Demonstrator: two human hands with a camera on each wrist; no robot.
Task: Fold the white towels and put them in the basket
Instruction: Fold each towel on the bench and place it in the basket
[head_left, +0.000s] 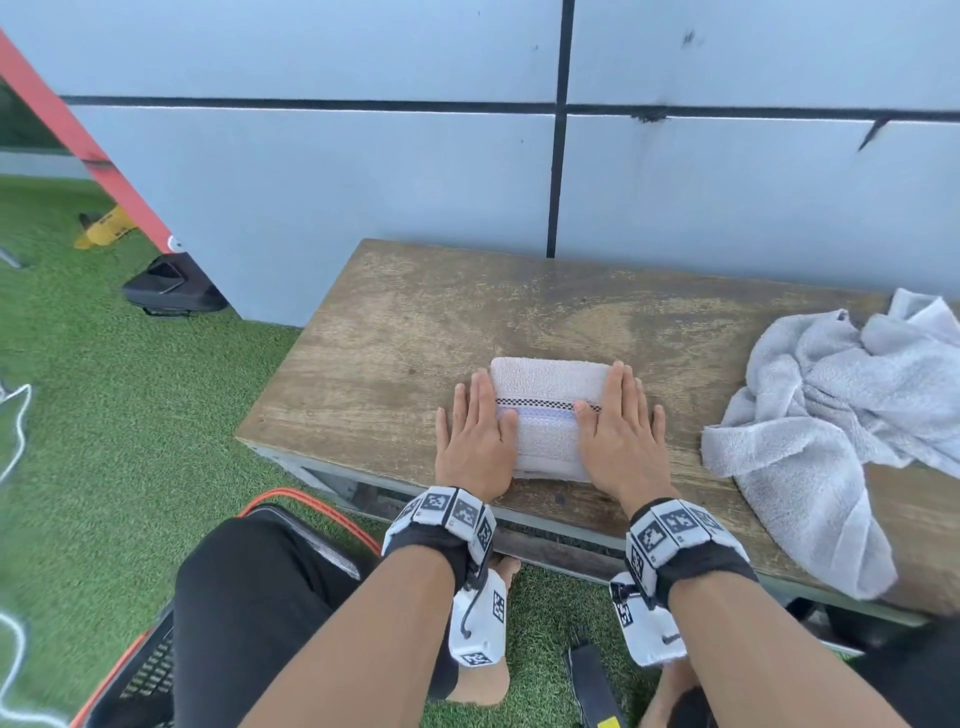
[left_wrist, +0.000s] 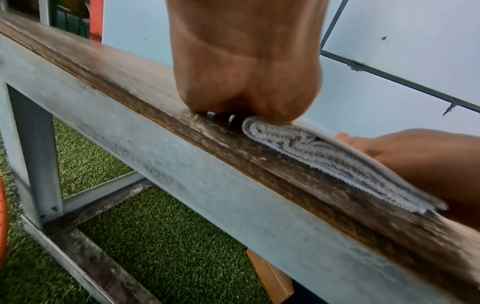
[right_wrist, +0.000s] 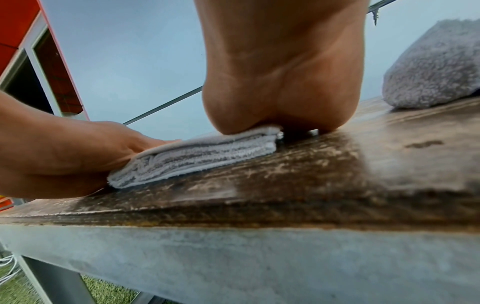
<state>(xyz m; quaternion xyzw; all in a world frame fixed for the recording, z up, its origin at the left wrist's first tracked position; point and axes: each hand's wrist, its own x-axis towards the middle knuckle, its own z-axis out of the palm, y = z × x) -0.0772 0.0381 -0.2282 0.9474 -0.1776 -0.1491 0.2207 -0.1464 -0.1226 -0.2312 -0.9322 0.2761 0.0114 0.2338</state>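
A folded white towel (head_left: 548, 410) with a dark checked stripe lies on the wooden table (head_left: 395, 332). My left hand (head_left: 475, 426) lies flat on its left edge with straight fingers. Flat on the towel's right edge rests my right hand (head_left: 621, 423). From the left wrist view the folded towel (left_wrist: 324, 152) shows as stacked layers under my left palm (left_wrist: 246, 82). The same folded towel (right_wrist: 202, 154) appears in the right wrist view, pressed by my right palm (right_wrist: 280, 82). A crumpled white towel (head_left: 841, 410) sits at the table's right end. The black basket (head_left: 150, 670) with an orange rim stands by my left knee.
A grey panelled wall (head_left: 415, 171) rises behind the table. Green artificial grass (head_left: 104, 389) covers the ground. A red ladder leg (head_left: 83, 140), a yellow tool (head_left: 104, 228) and a black object (head_left: 171, 286) lie far left. White cord (head_left: 15, 431) trails at the left edge.
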